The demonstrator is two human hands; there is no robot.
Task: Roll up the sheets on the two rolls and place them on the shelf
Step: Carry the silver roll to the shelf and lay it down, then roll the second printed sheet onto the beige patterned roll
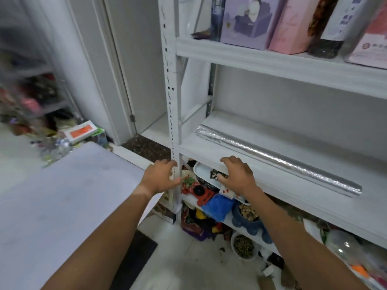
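Note:
A silver foil roll [278, 161], rolled up, lies slanted on the middle board of the white shelf [240, 162]. My left hand [160, 177] hovers by the shelf's front left post [172, 101] with relaxed fingers and holds nothing. My right hand [235, 174] hangs just in front of the shelf board's front edge, fingers loosely bent, holding nothing. Both hands are apart from the roll, to its lower left. Only one roll is in view.
A white table [62, 206] stands at the lower left. Boxes and bottles fill the upper shelf board [293, 65]. Below the middle board lie a tray, a blue bag [217, 208] and bowls of food. Clutter lies on the floor at the far left.

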